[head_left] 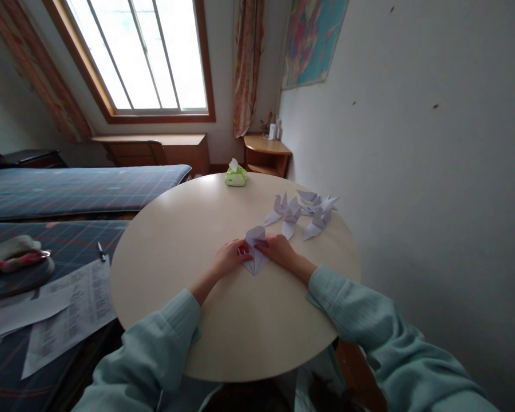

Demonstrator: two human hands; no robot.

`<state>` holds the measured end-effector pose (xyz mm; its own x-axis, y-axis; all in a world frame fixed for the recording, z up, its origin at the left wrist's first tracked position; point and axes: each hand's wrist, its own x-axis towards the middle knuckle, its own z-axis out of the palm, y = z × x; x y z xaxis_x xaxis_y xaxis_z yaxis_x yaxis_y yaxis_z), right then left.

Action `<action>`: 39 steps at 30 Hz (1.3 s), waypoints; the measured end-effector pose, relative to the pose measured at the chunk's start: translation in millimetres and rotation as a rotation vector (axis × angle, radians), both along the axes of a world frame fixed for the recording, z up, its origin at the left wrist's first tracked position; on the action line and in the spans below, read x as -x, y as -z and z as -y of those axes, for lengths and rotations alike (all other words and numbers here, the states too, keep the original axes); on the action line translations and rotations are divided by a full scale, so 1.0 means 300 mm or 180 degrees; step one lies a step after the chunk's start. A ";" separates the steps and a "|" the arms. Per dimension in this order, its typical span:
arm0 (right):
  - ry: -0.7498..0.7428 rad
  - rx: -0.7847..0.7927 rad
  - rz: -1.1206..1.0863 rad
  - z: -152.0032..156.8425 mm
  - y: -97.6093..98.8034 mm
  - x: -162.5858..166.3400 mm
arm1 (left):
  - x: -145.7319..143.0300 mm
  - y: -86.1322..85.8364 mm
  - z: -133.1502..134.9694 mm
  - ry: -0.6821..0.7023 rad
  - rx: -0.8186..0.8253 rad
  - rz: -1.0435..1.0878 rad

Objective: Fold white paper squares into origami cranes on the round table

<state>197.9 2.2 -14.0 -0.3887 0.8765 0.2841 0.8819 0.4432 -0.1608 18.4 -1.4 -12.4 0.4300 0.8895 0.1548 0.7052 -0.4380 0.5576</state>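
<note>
A partly folded piece of white paper (256,264) lies on the round table (175,246), one pointed corner toward me and a raised flap at its far end. My left hand (230,256) grips its left edge, the fingers bent and closed on it. On the opposite edge my right hand (278,249) pinches the paper between thumb and fingers. Just beyond my right hand stand several folded paper cranes (291,214), grouped at the table's far right. Parts of the paper are hidden under my fingers.
A green tissue pack (236,174) stands at the table's far edge. To the left, a bench with a plaid cover (81,186) holds printed sheets (75,312), a pen (100,252) and a bag-like item (15,260). A white wall (433,171) borders the right side.
</note>
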 end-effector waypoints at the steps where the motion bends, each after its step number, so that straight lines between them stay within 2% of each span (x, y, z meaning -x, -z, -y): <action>1: 0.0002 -0.0011 -0.0001 0.000 0.001 -0.001 | 0.001 -0.001 0.002 0.0036 0.0011 -0.0012; 6: 0.0010 0.0062 -0.0005 0.007 -0.008 -0.005 | 0.002 -0.006 0.002 0.0155 0.0016 -0.0026; 13: -0.0236 0.0017 -0.0187 0.020 -0.016 -0.007 | -0.006 -0.010 0.003 0.0106 -0.0047 -0.0040; 18: -0.0285 -0.0067 -0.0120 0.013 -0.005 -0.007 | 0.007 -0.004 -0.009 0.0379 0.0096 -0.0002; 21: -0.0271 -0.0056 -0.0096 0.011 -0.003 -0.006 | 0.010 -0.006 -0.005 0.0368 0.0046 -0.0005; 31: -0.0256 0.0036 -0.0126 0.010 -0.001 -0.005 | -0.001 -0.010 0.012 0.0373 -0.0146 -0.0560; 39: -0.0338 0.0032 -0.0232 0.011 -0.004 -0.007 | 0.005 -0.013 0.018 0.0431 -0.0133 -0.0660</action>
